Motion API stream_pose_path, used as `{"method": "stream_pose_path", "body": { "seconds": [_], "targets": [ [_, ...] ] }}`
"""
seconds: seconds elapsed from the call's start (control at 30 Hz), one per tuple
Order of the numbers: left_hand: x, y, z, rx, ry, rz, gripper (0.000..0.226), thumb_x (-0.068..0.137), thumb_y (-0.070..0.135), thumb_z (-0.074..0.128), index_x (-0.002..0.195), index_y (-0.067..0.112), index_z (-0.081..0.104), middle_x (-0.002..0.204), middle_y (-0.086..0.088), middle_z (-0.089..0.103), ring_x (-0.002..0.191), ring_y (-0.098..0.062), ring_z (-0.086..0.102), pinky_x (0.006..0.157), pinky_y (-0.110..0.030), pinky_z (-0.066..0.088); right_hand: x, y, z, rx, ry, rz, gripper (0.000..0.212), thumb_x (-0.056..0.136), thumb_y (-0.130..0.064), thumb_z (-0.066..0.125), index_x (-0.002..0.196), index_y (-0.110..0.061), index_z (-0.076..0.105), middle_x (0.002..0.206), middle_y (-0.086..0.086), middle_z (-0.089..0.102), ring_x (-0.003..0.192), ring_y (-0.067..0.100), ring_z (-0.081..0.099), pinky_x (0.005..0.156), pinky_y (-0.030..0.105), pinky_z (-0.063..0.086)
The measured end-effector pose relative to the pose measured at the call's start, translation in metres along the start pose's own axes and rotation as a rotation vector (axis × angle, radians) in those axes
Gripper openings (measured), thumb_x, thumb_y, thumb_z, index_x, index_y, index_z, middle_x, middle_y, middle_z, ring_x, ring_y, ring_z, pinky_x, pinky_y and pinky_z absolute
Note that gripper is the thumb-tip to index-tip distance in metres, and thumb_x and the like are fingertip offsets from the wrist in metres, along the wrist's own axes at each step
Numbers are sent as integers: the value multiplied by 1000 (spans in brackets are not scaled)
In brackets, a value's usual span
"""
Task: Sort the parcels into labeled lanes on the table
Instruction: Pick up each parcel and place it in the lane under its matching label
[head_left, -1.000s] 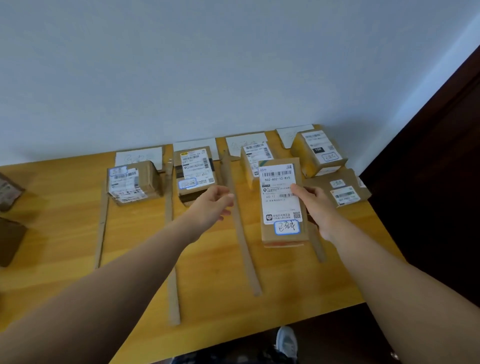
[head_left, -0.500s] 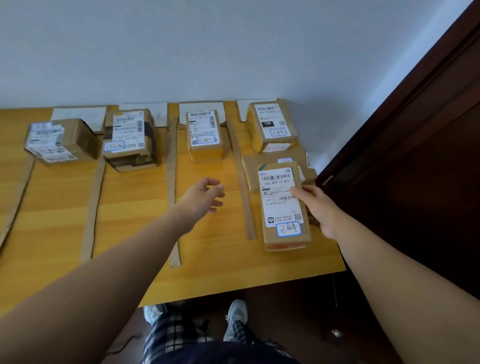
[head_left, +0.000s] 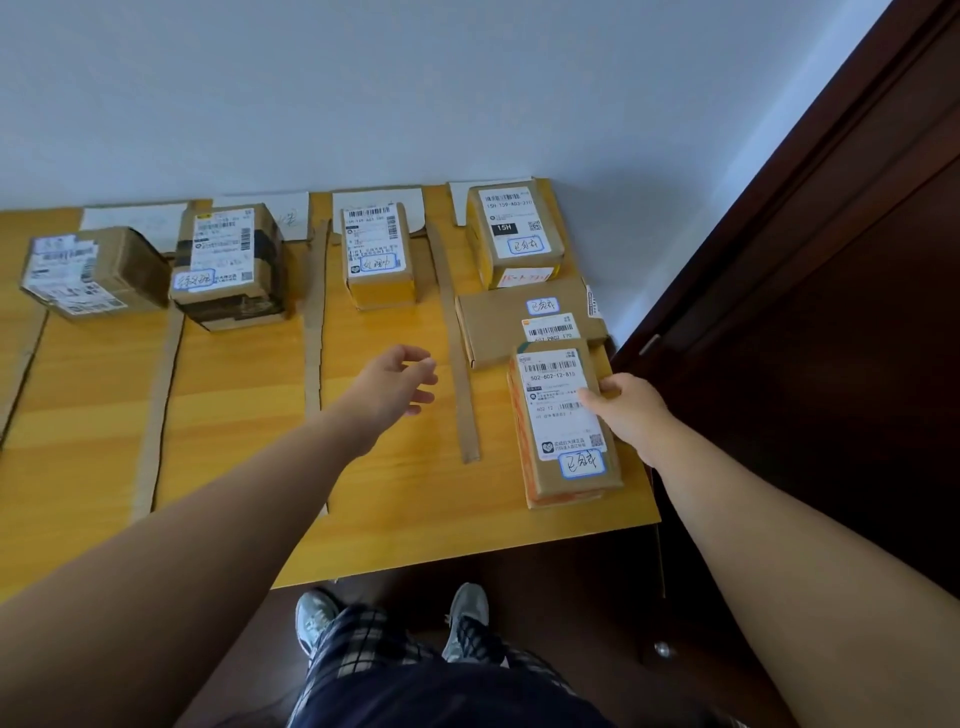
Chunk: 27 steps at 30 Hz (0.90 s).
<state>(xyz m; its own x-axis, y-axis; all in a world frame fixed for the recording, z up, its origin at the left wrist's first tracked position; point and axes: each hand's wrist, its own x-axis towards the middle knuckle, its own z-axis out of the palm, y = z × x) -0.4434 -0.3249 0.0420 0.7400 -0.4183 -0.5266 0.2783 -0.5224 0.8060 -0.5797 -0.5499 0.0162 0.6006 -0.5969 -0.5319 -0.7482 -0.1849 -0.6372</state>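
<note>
Wooden table (head_left: 234, 467) against a pale wall (head_left: 415, 78), dark door (head_left: 831, 312) at the right. Split front to back into lanes by cardboard strips (head_left: 311, 338), with a white card (head_left: 374, 198) at the back of each lane; handwriting on the cards too faint to read.

Four lanes with parcels. In the leftmost, one left box (head_left: 98, 273), turned askew. In the next, a taped box (head_left: 228, 265) banded with dark tape. In the third, a small middle box (head_left: 379, 260), alone. In the rightmost, three: a 15H box (head_left: 514, 234) at the back, a flat parcel (head_left: 498, 325) just in front of it, and nearest, the parcel (head_left: 563, 431) in hand, lengthwise along the lane, far end overlapping the flat parcel's near edge. Impossible to tell whether lying on the wood or lifted just off it.

Hands well apart. Right hand (head_left: 628, 415) reaching in from the right, gripping the parcel's right edge, thumb on top of the label, fingers curled round the edge. Left hand (head_left: 395, 384) out over the third lane, above bare wood, fingers loosely curled, holding nothing.

On the parcel's white label: a barcode, "502-602-12-815", a QR code, and a blue-framed sticker with handwritten characters. On the 15H box: "15H" in white on a black patch, plus a like sticker. On the flat parcel: "607-P802" under a barcode, and another blue-framed sticker. Similar stickers on the taped box and middle box. Left box's labels blurred.

Below the table edge, plaid trousers (head_left: 363, 649) and two grey shoes (head_left: 311, 618).
</note>
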Motion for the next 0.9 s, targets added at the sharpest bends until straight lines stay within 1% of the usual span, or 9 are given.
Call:
{"method": "stream_pose_path", "body": {
  "seconds": [0.07, 0.13, 0.2, 0.3, 0.37, 0.5, 0.6, 0.73, 0.9],
  "targets": [
    [-3, -6, 2, 34, -17, -4, 24, 99, 27, 47, 120, 16, 52, 110, -5, 64, 97, -21, 63, 76, -28, 51, 3, -2, 1, -125, 50, -22, 32, 93, -28, 56, 99, 3, 65, 100, 12, 71, 92, 30, 66, 85, 48, 54],
    [-7, -15, 4, 62, -33, -27, 23, 99, 26, 48, 118, 15, 52, 112, -7, 63, 96, -22, 63, 81, -33, 51, 7, -3, 3, -197, 72, -30, 32, 93, -31, 54, 88, -2, 65, 96, 13, 71, 87, 30, 67, 80, 46, 56],
    [-9, -24, 4, 88, -39, -48, 23, 98, 25, 49, 118, 15, 52, 112, -9, 63, 93, -22, 62, 85, -35, 50, 9, -6, 5, -233, 87, -10, 29, 93, -33, 54, 78, -9, 59, 94, 11, 69, 86, 30, 67, 77, 44, 56],
    [-10, -30, 5, 116, -33, -49, 22, 98, 25, 49, 118, 15, 52, 113, -10, 63, 91, -21, 62, 85, -37, 50, 12, -8, 7, -293, 118, -1, 29, 93, -37, 55, 87, -8, 58, 96, 12, 69, 85, 30, 67, 65, 37, 51],
    [-10, -29, 6, 133, -41, -44, 22, 98, 25, 49, 118, 15, 51, 113, -9, 63, 92, -21, 63, 86, -37, 50, 12, -6, 7, -333, 150, 0, 32, 92, -40, 56, 94, -8, 60, 99, 11, 69, 87, 30, 66, 63, 34, 48],
    [-12, -24, 10, 152, -59, -15, 28, 98, 26, 48, 124, 14, 50, 114, -8, 63, 97, -23, 63, 87, -36, 50, 8, -4, 8, -339, 209, -39, 39, 90, -37, 57, 119, -10, 52, 116, 10, 62, 106, 32, 60, 82, 43, 53],
    [-16, -20, 7, 156, -55, 17, 29, 99, 25, 47, 125, 13, 49, 113, -8, 62, 96, -22, 62, 87, -36, 50, 1, -8, 10, -330, 305, -125, 41, 92, -27, 54, 130, -12, 48, 129, 13, 52, 121, 33, 48, 92, 45, 48],
    [-26, -19, -16, 144, -11, 35, 28, 99, 24, 48, 124, 13, 49, 114, -9, 62, 95, -22, 62, 88, -38, 50, -13, -28, 20, -324, 355, -303, 33, 93, -17, 51, 125, -12, 52, 128, 11, 50, 121, 30, 43, 96, 41, 42],
    [-44, -26, -73, 95, 113, 44, 28, 98, 24, 49, 124, 13, 51, 111, -8, 63, 95, -22, 63, 80, -33, 50, -29, -67, 50, -275, 221, -457, 37, 93, -15, 50, 130, -14, 51, 133, 8, 49, 120, 25, 47, 92, 35, 42]
  ]
}}
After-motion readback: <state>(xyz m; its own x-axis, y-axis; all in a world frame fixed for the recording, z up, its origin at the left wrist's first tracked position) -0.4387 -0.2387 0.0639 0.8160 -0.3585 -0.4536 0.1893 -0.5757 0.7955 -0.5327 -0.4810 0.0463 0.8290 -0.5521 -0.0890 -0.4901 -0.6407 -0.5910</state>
